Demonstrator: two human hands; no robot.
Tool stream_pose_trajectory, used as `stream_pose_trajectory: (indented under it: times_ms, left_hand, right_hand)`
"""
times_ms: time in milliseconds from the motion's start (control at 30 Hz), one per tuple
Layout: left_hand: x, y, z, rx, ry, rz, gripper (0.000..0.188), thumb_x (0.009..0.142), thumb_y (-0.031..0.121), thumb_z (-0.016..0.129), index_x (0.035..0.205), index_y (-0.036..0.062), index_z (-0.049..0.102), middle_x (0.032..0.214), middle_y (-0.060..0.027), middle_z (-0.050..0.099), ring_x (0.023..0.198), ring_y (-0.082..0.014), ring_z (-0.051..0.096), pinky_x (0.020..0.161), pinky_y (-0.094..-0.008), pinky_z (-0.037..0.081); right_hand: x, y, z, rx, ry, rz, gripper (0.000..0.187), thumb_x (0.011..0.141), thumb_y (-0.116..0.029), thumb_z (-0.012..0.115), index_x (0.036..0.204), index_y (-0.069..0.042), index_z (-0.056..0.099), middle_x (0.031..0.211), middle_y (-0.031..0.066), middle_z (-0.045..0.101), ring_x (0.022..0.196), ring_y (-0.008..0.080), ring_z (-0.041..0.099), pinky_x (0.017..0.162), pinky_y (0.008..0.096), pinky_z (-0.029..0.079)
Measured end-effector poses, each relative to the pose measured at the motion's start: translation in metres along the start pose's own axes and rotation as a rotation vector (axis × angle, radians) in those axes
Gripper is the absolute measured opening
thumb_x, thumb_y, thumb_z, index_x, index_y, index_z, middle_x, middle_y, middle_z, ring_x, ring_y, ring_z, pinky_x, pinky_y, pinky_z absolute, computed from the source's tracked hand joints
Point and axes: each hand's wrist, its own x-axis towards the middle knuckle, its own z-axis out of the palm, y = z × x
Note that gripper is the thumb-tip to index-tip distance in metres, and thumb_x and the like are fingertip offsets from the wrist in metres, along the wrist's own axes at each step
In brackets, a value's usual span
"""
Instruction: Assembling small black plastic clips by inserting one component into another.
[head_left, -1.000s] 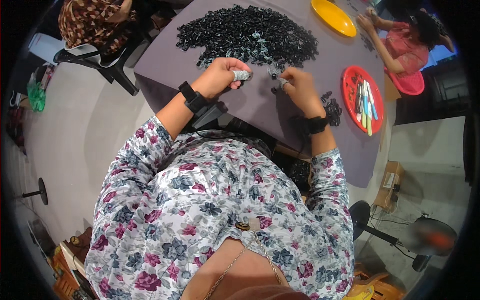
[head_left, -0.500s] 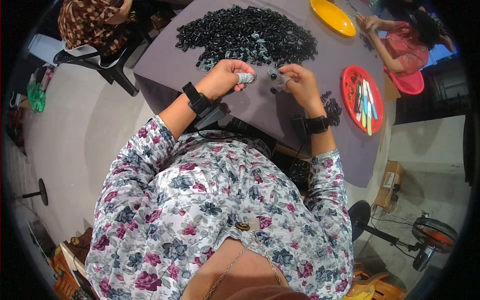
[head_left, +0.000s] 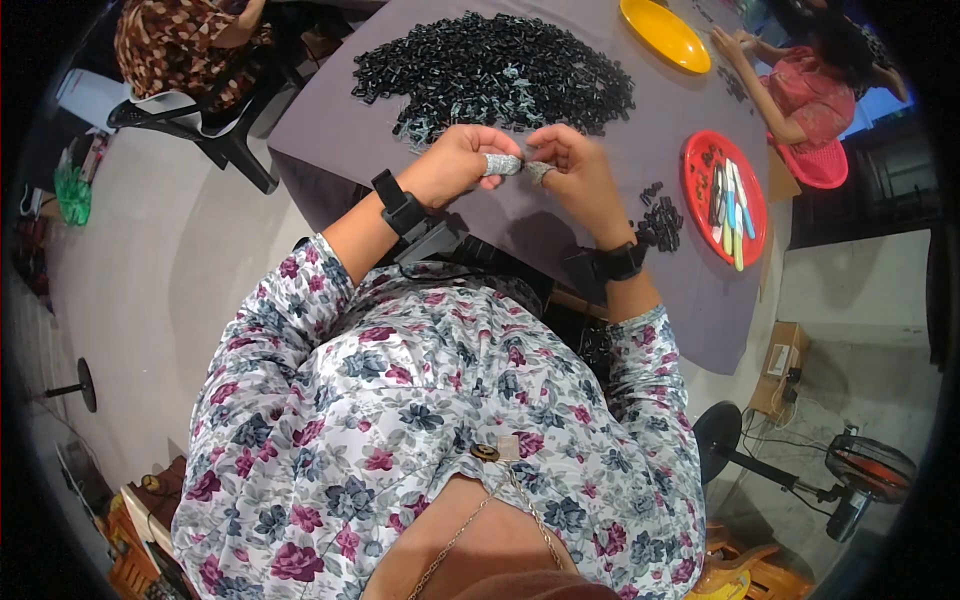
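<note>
My left hand [head_left: 448, 168] and my right hand [head_left: 582, 185] meet above the near part of the table, their fingertips almost touching. Each thumb has a greyish wrapping around it. Both hands are closed in a pinch. A small black piece [head_left: 522, 163] shows as a dark spot between the thumb tips; its exact shape is too small to make out. Just beyond my fingers spreads a big heap of small black plastic pieces [head_left: 490, 65], with some clear, pale bits among them along its near side. A smaller pile of black pieces [head_left: 660, 222] lies right of my right wrist.
A purple-grey cloth covers the table [head_left: 710, 310]. On its right side sits a red plate [head_left: 755, 215] holding several knives [head_left: 738, 215] and black bits. A yellow plate [head_left: 668, 32] is farther back. Co-workers sit at the far left and far right. A fan [head_left: 868, 468] stands at lower right.
My right hand has moved left, closing the gap to my left hand, which has shifted slightly right. The black piece seen at my right fingers is now mostly hidden between the hands.
</note>
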Motion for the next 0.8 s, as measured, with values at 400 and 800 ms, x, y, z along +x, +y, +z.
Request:
stream_pose_trajectory:
  times_ms: [400,800]
  left_hand:
    - [0.006,-0.004,-0.004,0.138,0.011,0.094,0.016,0.086,-0.004,0.06,0.098,0.0004,0.07,0.078,-0.0006,0.067,0.062,-0.005,0.057,0.053,-0.0196,0.045]
    - [0.027,0.026,-0.02,0.831,0.131,0.307,0.027,0.088,0.0,0.063,0.115,0.0011,0.065,0.088,-0.0051,0.068,0.072,-0.0128,0.061,0.064,-0.0269,0.049]
  right_hand:
    - [-0.005,0.004,-0.003,-0.156,0.083,0.011,0.035,0.078,0.012,0.057,0.111,-0.001,0.06,0.092,0.0026,0.065,0.082,0.0083,0.062,0.072,0.0222,0.051]
    - [-0.024,0.029,-0.015,-0.061,0.129,0.069,0.014,0.084,0.004,0.061,0.098,0.002,0.064,0.082,0.0003,0.063,0.072,0.0061,0.058,0.062,0.0214,0.046]
